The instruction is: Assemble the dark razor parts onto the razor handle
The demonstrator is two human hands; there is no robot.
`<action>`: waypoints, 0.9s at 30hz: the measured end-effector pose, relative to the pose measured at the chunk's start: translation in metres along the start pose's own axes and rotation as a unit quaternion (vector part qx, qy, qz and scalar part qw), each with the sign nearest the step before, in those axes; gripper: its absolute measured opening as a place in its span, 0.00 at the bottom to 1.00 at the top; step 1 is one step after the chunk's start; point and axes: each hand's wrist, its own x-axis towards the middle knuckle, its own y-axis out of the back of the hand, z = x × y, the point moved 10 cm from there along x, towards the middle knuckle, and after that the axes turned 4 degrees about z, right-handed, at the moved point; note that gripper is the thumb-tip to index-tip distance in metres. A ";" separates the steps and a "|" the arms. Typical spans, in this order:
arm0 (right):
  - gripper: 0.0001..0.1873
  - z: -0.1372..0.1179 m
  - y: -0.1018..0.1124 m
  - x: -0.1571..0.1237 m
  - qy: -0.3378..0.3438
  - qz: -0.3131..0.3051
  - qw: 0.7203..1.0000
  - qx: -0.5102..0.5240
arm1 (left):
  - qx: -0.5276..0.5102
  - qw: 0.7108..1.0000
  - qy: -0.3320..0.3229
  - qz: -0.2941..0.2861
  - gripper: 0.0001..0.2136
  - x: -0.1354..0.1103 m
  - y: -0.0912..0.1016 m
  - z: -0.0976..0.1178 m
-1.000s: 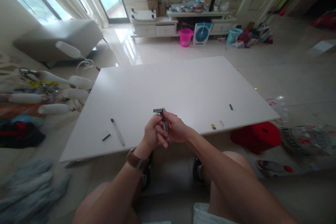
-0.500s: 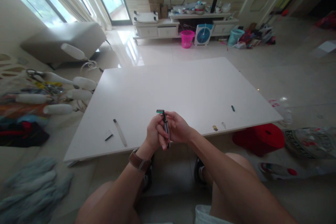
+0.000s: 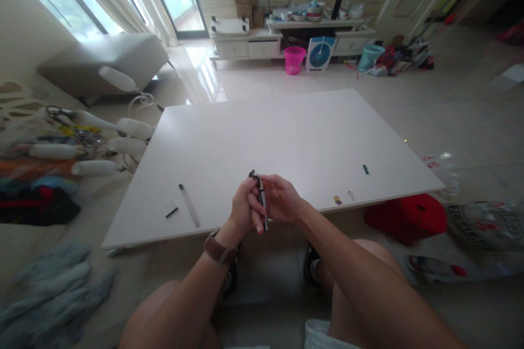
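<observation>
Close to the near edge of the white table (image 3: pixel 262 131), both hands hold a razor (image 3: pixel 262 197) with a black and silver handle, upright and slightly tilted. My left hand (image 3: pixel 242 206), below a brown watch strap, closes around the handle from the left. My right hand (image 3: pixel 283 199) grips it from the right, fingertips near the neck. The razor's head now shows edge-on at the top. Part of the handle is hidden behind fingers. To the left lie a slim clear stick with a dark end (image 3: pixel 189 206) and a small black piece (image 3: pixel 172 212).
Toward the table's right lie a small dark green piece (image 3: pixel 365 169), a yellow-and-black scrap (image 3: pixel 337 199) and a small clear piece (image 3: pixel 351 195). A red stool (image 3: pixel 405 218) stands beyond the near right edge. White lamp arms (image 3: pixel 126 145) reach near the left edge.
The razor's head has turned: its wide face with the green strip showed before and now it appears narrow. Both hands keep their hold, and the view has shifted slightly.
</observation>
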 end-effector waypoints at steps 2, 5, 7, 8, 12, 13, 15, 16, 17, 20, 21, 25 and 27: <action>0.23 0.000 0.000 0.000 -0.004 0.008 1.000 -0.006 | 0.001 1.000 0.000 -0.004 0.20 0.000 -0.001 -0.001; 0.21 -0.001 -0.002 0.000 -0.002 0.010 1.000 -0.011 | -0.002 1.000 0.003 0.001 0.21 0.001 0.001 -0.002; 0.20 -0.002 -0.004 0.000 0.006 0.004 1.000 -0.016 | -0.003 1.000 0.014 0.005 0.21 0.002 0.002 -0.005; 0.19 -0.003 -0.005 0.000 0.011 0.000 1.000 -0.018 | -0.004 1.000 0.019 0.008 0.21 0.002 0.003 -0.007; 0.18 -0.005 -0.003 -0.001 0.034 0.008 0.999 -0.024 | -0.009 0.999 0.028 0.035 0.19 0.005 0.010 -0.011; 0.18 -0.006 -0.002 0.000 0.035 0.015 0.999 -0.024 | -0.011 0.999 0.027 0.043 0.19 0.006 0.012 -0.012; 0.19 -0.005 -0.001 0.000 0.031 0.025 0.999 -0.023 | -0.016 0.998 0.021 0.053 0.18 0.007 0.014 -0.011; 0.20 -0.005 0.000 0.000 0.031 0.027 0.999 -0.023 | -0.019 0.998 0.017 0.056 0.18 0.007 0.015 -0.011; 0.20 -0.005 -0.001 0.000 0.032 0.026 0.999 -0.022 | -0.020 0.998 0.016 0.057 0.17 0.006 0.015 -0.011; 0.19 -0.005 0.000 0.000 0.034 0.028 0.999 -0.021 | -0.018 0.998 0.019 0.049 0.18 0.006 0.014 -0.011; 0.19 -0.005 0.001 0.000 0.031 0.032 0.999 -0.022 | -0.017 0.999 0.021 0.046 0.18 0.006 0.013 -0.012; 0.19 -0.003 0.003 0.000 0.027 0.039 0.998 -0.027 | -0.016 0.999 0.019 0.042 0.19 0.007 0.014 -0.012; 0.18 -0.007 0.000 0.000 0.045 0.031 0.998 -0.027 | -0.017 0.999 0.013 0.034 0.19 0.008 0.013 -0.011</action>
